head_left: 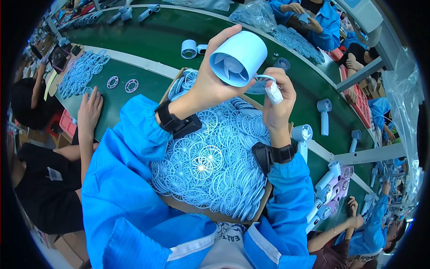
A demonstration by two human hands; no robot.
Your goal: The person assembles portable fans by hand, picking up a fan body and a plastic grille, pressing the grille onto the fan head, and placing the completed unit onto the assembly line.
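My left hand (209, 85) is wrapped round a light-blue handheld fan (246, 47), raised above the box. Its round open end faces down toward me, with the blades showing inside. Close to that opening, my right hand (281, 101) pinches a light-blue round grille (258, 88), seen nearly edge-on. White wrapping (273, 93) covers one of the right fingertips. Whether the grille touches the fan's rim I cannot tell. Beneath both hands, many spoked light-blue grilles (210, 175) fill a cardboard box (268, 192).
A green conveyor (139, 33) runs across behind the box, carrying blue fans (189, 48). Two pink rings (131, 85) and a pile of blue grilles (83, 71) lie at left. Blue and pink fans (331, 190) crowd the right side. Other people work around.
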